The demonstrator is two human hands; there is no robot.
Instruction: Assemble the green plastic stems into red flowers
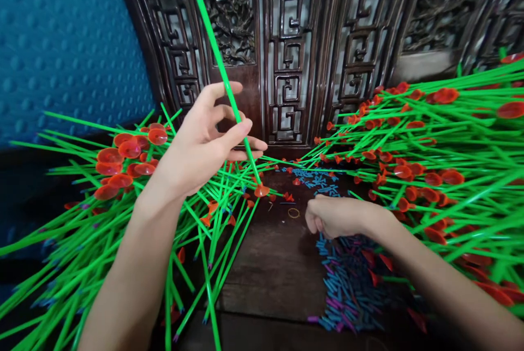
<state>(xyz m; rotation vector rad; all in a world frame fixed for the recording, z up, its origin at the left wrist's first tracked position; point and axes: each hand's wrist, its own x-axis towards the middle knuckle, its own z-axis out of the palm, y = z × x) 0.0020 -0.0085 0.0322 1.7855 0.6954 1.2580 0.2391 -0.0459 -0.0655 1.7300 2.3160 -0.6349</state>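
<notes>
My left hand [219, 135] pinches a green plastic stick [221, 61] between thumb and fingers. The stick stands tilted, its upper end leaning left, with an orange-red cup [262, 190] at its lower end. To the right, my right hand [333, 215] is closed with its fingers curled down, above the edge of a heap of small blue and purple tube-like pieces [347, 285]. Whatever its fingertips hold, if anything, is hidden. Many green sticks with blue or purple tips [53, 263] lie in a loose pile under and beside my left forearm.
A large stack of green sticks with red cups [470, 176] fills the right side. The dark wooden surface [270, 274] bears a yellowish ring [293, 213] in the middle. Behind stands a carved dark wooden panel [290, 56], with a blue dimpled covering [69, 40] at left.
</notes>
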